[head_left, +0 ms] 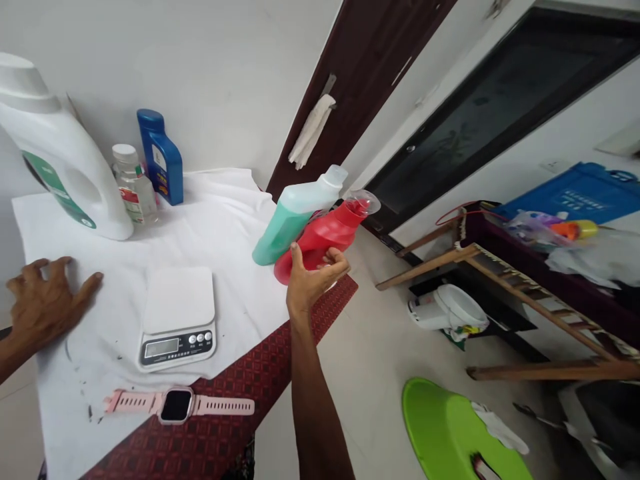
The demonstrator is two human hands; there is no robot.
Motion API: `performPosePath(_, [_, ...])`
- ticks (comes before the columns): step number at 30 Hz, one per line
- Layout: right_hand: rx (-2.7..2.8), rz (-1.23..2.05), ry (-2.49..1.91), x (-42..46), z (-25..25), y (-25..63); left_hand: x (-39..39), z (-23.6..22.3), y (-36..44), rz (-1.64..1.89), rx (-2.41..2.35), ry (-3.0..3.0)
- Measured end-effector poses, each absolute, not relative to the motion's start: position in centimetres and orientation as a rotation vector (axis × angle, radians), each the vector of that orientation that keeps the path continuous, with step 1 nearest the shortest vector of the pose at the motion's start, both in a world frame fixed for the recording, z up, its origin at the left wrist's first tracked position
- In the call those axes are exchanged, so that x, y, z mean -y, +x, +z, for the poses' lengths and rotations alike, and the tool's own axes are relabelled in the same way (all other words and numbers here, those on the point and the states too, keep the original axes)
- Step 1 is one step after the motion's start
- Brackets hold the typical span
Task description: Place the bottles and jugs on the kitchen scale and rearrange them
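Red bottle: at the table's [260,367] right-hand side, the red bottle [331,230] stands under a clear cap, tilted in my view.
Right grip: my right grip [313,283] is at the red bottle's near side, thumb up along it and fingers curled; I cannot tell whether they close on it.
Green bottle: the green bottle [291,217], pale-capped, is just beside the red one, on the side away from my right grip.
White cloth: the white cloth [237,280] covers much of the table, leaving dark red patterned covering bare along the near edge.
Scale: the white kitchen scale [180,300] sits between my two grips, display toward me.
Left grip: my left grip [45,300] is spread wide, resting on the cloth.
Watch: the pink-strapped watch [177,405] lies stretched out just in front of the scale.
Back of the table: a large white jug [75,167], a clear bottle [143,197] and a blue bottle [163,163] stand near the wall.
Floor: the green basin [445,420] and white bucket [453,307] are well apart, off to the right.
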State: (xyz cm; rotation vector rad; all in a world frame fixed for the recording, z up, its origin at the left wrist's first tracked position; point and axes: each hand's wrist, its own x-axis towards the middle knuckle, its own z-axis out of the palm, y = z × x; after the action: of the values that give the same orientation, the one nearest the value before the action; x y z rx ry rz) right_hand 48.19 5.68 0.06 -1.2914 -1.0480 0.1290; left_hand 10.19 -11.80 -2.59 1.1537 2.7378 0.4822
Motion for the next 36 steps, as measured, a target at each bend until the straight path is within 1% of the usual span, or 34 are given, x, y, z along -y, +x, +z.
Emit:
performPosePath(2, [0.980,0.207,-1.309,-6.2,-1.0,46.3,11.8,-2.9,9.9,0.492,-2.754,1.154])
performPosePath(5, [0.917,0.423,-1.290,-6.6,-2.2,44.5,11.7,-3.2,9.5,0.492,-2.762,1.198])
performPosePath(9, [0.898,0.619,-1.196,-6.5,-2.1,45.1,11.7,-3.1,9.6,0.448,-2.770,1.216])
performPosePath(16, [0.912,0.677,-1.237,-3.8,-0.4,49.5,11.7,-3.2,9.4,0.414,-2.767,1.234])
performPosePath(22, [0.776,0.666,-1.204,0.4,-0.3,51.7,12.0,-3.9,9.4,0.532,-2.742,1.193])
performPosePath(27, [0.950,0.746,-1.078,4.2,1.2,52.7,12.6,-4.6,9.5,0.605,-2.719,1.216])
performPosePath(32, [1.169,0.928,-0.930,5.8,3.9,52.2,12.5,-5.1,9.6,0.563,-2.735,1.186])
performPosePath(36, [1.219,1.047,-0.854,5.4,5.4,49.0,12.3,-5.8,9.4,0.555,-2.763,1.175])
